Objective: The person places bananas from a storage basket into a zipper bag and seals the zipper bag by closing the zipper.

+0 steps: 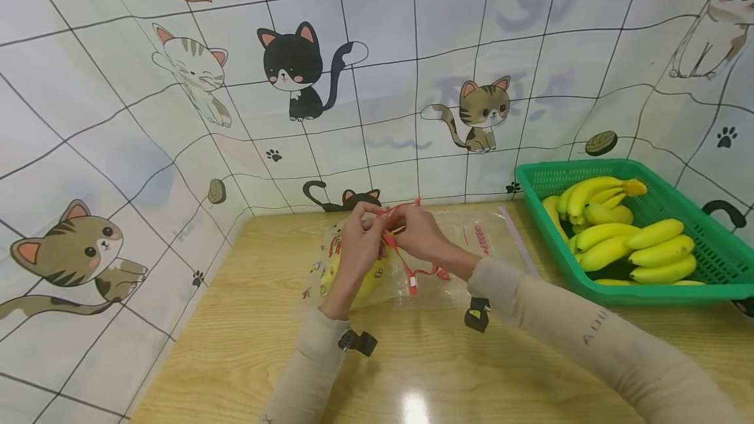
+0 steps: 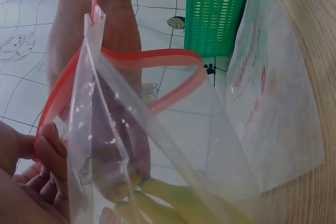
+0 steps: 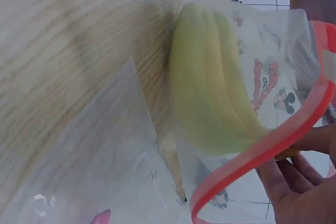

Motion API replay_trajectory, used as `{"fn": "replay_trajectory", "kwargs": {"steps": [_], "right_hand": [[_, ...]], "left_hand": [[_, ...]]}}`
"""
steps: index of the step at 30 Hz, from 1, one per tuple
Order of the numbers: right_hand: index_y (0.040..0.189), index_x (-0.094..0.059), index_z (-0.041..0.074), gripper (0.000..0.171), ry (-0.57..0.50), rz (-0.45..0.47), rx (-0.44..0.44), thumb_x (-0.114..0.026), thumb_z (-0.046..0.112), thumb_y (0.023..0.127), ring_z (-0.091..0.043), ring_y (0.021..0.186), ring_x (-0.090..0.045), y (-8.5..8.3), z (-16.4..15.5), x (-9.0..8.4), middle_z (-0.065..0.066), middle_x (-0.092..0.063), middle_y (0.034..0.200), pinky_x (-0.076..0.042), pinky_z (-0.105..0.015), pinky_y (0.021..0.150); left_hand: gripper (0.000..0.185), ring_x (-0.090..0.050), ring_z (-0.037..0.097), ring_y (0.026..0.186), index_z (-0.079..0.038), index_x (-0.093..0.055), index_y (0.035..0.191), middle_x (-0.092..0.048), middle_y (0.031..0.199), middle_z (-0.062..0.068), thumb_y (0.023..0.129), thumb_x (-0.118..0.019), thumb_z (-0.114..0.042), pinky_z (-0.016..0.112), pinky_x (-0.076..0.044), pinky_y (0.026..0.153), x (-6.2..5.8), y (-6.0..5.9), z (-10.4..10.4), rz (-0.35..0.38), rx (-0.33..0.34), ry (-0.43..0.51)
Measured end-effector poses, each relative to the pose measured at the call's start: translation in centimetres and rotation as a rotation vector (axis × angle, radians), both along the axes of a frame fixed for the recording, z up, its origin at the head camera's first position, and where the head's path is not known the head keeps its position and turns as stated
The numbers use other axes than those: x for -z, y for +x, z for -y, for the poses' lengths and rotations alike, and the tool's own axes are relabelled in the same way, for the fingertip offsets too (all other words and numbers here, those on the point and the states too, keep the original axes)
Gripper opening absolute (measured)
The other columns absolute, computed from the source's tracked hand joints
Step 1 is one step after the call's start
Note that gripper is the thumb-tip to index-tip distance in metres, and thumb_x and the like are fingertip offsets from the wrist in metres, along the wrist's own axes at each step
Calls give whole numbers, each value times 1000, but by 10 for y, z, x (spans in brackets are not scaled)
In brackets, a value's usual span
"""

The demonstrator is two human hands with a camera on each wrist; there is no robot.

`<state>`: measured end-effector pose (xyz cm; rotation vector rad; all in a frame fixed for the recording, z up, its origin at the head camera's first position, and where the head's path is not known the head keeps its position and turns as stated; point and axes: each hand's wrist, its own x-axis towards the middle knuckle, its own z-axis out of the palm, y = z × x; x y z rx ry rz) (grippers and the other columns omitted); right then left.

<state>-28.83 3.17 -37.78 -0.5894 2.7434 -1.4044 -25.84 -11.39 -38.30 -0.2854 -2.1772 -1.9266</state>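
The place was a table corner with a homely, kitchen-like look, though whether it lay in a home or elsewhere could not be told. A wood-grain tabletop met walls covered in rippling, tile-patterned sheeting printed with cartoon cats and paw prints. A green plastic basket of bananas and a cartoon-printed zip bag added to the household air.

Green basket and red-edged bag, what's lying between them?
Another clear bag, with a purple edge, lies on the table between the red-edged bag and the green basket, partly hidden by the right arm; the head view shows it.
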Motion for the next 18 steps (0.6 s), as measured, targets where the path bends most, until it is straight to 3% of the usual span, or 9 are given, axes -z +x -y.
{"fn": "replay_trajectory", "kwargs": {"steps": [4, 9, 13, 18], "right_hand": [[125, -73, 6, 36, 134, -43, -95, -67, 1, 89, -31, 112, -72, -5, -1, -2, -11, -76, 118, -61, -43, 92], [102, -81, 8, 19, 273, -66, -181, -64, 5, 92, -26, 107, -72, -16, 4, -7, -8, -80, 106, -58, -32, 82], [98, -81, 6, 17, 295, -56, -183, -67, 6, 89, -22, 96, -74, -22, 7, -10, -10, -81, 101, -49, -22, 66], [117, -77, 3, 31, 241, 18, -154, -67, 2, 88, -24, 90, -74, -26, 6, -10, -19, -77, 115, -45, -21, 60]], "left_hand": [[11, -48, 14, 36, -5, -61, 112, -54, 55, 3, 104, -56, -12, 24, -41, 40, 0, 0, 0, -22, 14, 3], [10, -47, 15, 36, -7, -60, 112, -53, 54, 3, 104, -58, -13, 25, -40, 39, 0, 0, 0, -24, 32, 5], [11, -46, 16, 36, -8, -60, 113, -52, 55, 4, 105, -58, -16, 25, -40, 40, -3, 0, 0, -17, 42, 12], [12, -46, 15, 37, -8, -60, 114, -53, 55, 3, 106, -58, -16, 24, -39, 40, -5, 0, 0, -12, 47, 13]]}}
